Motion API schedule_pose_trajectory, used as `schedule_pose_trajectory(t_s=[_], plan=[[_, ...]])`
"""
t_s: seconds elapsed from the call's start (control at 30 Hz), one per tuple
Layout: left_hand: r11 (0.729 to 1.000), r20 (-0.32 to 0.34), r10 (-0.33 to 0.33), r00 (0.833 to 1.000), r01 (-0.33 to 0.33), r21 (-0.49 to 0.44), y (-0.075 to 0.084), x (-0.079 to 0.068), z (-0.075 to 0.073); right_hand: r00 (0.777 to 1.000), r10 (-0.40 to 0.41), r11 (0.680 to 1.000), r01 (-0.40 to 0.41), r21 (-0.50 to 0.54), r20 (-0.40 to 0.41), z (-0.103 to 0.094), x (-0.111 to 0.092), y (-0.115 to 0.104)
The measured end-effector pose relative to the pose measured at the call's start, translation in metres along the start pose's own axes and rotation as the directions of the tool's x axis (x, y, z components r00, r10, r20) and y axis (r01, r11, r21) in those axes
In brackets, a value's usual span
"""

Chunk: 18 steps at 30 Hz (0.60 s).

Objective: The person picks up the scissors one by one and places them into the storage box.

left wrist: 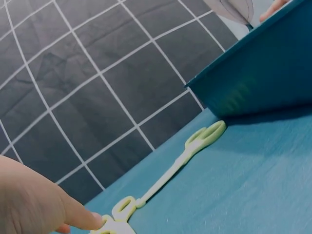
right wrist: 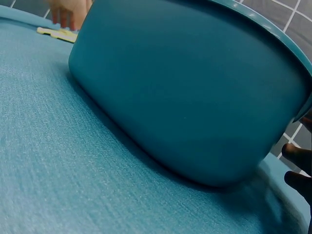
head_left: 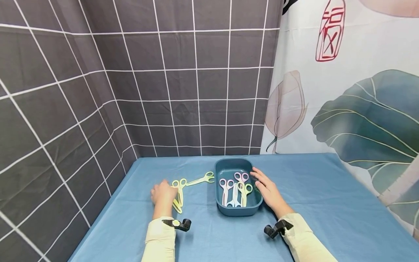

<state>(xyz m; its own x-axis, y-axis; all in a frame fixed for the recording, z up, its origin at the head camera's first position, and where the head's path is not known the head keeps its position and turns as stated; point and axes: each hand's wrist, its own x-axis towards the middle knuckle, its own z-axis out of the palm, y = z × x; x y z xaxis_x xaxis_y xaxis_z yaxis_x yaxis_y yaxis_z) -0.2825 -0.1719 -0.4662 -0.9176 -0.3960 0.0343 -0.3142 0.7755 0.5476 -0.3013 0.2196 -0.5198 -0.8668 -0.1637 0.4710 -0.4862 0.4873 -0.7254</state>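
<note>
My left hand (head_left: 163, 194) is over yellow-green plastic scissors (head_left: 181, 196) on the table. In the left wrist view a fingertip touches or nearly touches a scissor handle (left wrist: 124, 208); its other fingers are mostly hidden there. From the right wrist view those fingers point down, straight. Another pair of yellow-green scissors (head_left: 204, 178) lies farther right, handles toward a blue plastic basin (head_left: 234, 211). My right hand (head_left: 270, 191) rests at the basin's right rim, fingers spread. Inside lie pink scissors (head_left: 226, 187), light blue scissors (head_left: 234, 200) and yellow-green scissors (head_left: 244, 191).
A blue cloth (head_left: 203, 233) covers the table. Behind and to the left hangs a dark curtain (head_left: 209, 83) with a white grid. A white curtain with a leaf print (head_left: 363, 116) hangs at the right.
</note>
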Motion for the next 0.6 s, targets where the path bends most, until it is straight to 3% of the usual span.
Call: schedule_pose_trajectory(t_s=[0.33, 0.6], plan=[[0.996, 0.073, -0.036, 0.997, 0.030, 0.078, -0.0076, 0.0023, 0.0055, 1.000, -0.004, 1.000, 0.004, -0.007, -0.004, 0.0014, -0.0001, 0.0026], [0.989, 0.056, 0.064, 0.996, -0.071, 0.127, -0.0090, 0.0050, 0.0064, 1.000, -0.011, 1.000, 0.011, 0.000, -0.002, 0.0005, 0.0011, 0.0033]])
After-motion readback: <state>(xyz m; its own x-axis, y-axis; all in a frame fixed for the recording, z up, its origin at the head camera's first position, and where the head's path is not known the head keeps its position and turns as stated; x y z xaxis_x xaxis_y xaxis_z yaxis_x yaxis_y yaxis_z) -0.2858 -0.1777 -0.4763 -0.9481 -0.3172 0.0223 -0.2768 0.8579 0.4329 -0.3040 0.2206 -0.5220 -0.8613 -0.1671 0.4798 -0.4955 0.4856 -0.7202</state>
